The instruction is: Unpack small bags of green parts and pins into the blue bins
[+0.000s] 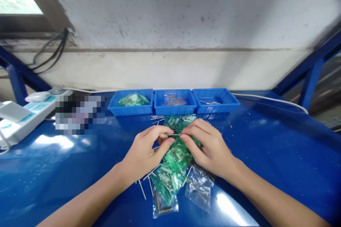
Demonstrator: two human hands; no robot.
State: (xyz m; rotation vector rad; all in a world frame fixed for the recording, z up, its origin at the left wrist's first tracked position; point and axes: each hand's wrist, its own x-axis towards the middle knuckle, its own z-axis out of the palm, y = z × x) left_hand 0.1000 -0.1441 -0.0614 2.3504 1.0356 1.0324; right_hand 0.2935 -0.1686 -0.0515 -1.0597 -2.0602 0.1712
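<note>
A pale, flecked plaster wall (160, 14) rises behind a broad desk (271, 142) of smooth, glossy blue that throws back bright patches of light. Along its far edge sit three rectangular, ribbed bins of blue plastic: the left bin (130, 111) holds green film packets, the middle bin (174, 111) clear ones, the right bin (218, 109) a few thin metal rods. Nearer, crinkled, shiny green bags (172, 163) lie in a long heap, with clear bags (199, 188) at its near end.

Over the heap, the left hand (149, 147) has its grip nearly closed, thumb and forefinger pinching a slim metal rod (172, 134); the right hand (206, 145) pinches its other end between thumb and fingertips. The straight, grey rod lies just above the green film, its long axis running left to right, nearly level. Similar loose rods (142, 189) point various ways around the heap.
</note>
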